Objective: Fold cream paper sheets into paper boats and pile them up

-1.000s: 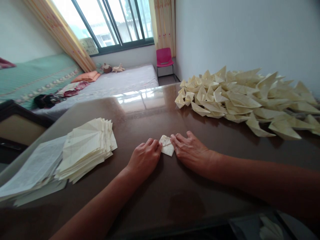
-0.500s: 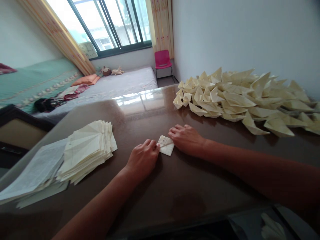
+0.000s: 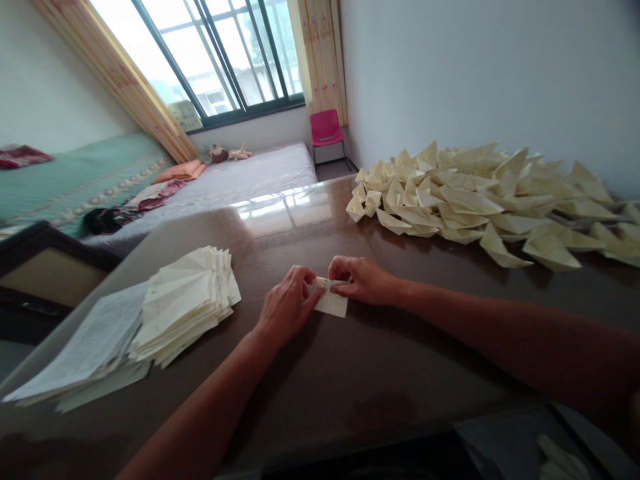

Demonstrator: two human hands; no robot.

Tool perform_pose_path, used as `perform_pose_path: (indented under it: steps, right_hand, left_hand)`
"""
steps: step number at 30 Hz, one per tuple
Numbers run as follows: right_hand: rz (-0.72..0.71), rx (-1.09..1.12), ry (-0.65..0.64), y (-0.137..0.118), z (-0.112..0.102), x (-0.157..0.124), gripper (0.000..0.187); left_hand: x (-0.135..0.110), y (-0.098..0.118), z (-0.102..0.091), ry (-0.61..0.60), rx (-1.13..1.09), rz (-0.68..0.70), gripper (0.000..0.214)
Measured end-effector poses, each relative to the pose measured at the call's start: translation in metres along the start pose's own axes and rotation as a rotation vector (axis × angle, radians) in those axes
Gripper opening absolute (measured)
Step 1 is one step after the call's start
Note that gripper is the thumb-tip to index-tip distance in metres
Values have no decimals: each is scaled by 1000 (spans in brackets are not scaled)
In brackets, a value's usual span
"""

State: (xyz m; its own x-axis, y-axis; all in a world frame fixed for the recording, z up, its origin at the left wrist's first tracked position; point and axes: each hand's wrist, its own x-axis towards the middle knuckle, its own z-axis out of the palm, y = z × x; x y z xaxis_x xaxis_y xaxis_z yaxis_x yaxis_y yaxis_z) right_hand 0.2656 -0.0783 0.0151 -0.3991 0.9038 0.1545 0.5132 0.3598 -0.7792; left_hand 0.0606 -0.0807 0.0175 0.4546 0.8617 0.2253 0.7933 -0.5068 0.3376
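A small folded piece of cream paper lies on the brown tabletop, between my two hands. My left hand pinches its left upper edge between thumb and fingers. On the opposite side my right hand grips the upper right edge, with the thumb laid across the front. The fingers hide part of the paper's upper side. To the left sits a stack of cream paper sheets, creased and loosely piled. A big heap of folded paper boats covers the table's far right.
Flatter whitish sheets stick out beneath the stack toward the left table edge. A dark chair back stands beyond that edge. Behind the table are a bed, a pink chair and a window.
The paper was a flat diamond with my hands at its sides; now both hands pinch its upper edge and its outline has changed. The whole view has shifted slightly.
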Motion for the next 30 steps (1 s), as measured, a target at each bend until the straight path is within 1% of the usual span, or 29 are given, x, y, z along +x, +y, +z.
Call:
perform_pose_path:
  steps: [2, 4, 7, 9, 11, 13, 14, 16, 18, 19, 20, 21, 22, 24, 27, 30]
  right_hand:
    - [-66, 90, 22, -1, 0, 0, 9]
    - [-106, 176, 64, 0, 0, 1, 13]
    - [-79, 227, 149, 4, 2, 4, 26]
    - [-33, 219, 155, 6, 3, 5, 35]
    - [-10, 212, 130, 7, 5, 5, 37]
    - [-26, 172, 127, 6, 7, 3, 30]
    - [-50, 122, 140, 6, 8, 2, 25]
    - [-119, -55, 180, 4, 7, 0, 14]
    - [-213, -311, 198, 3, 5, -3, 7]
    - [-264, -448, 187, 2, 3, -4, 7]
    - [-309, -573, 166, 2, 1, -5, 8]
    - [-348, -676, 135, 2, -1, -5, 10]
    - [-381, -750, 97, 2, -3, -6, 12]
    - [-428, -824, 3, 1, -6, -6, 15]
    - [-465, -846, -159, 0, -14, -5, 14]
    - [-463, -808, -243, -2, -23, -4, 19]
  left_hand:
    - [2, -3, 0, 11, -147, 25, 29]
    - [3, -6, 1, -1, -265, 37, 24]
    - [6, -8, 1, -18, -514, -70, 23]
    - [8, -8, 3, -32, -720, -144, 25]
    - [10, -8, 6, -38, -877, -170, 28]
    - [11, -7, 9, -51, -940, -154, 28]
    - [10, -6, 10, -50, -925, -132, 26]
    - [9, -5, 11, 4, -787, -75, 24]
    - [7, -5, 9, 113, -531, 7, 24]
    - [6, -5, 7, 164, -391, 59, 24]
    - [5, -6, 5, 193, -262, 117, 21]
    - [4, -6, 3, 193, -155, 175, 17]
    - [3, -7, 2, 168, -77, 229, 14]
    - [2, -9, 0, 68, 6, 303, 17]
    - [0, -11, -1, -84, 56, 343, 21]
    - [-1, -9, -3, -146, 71, 356, 24]
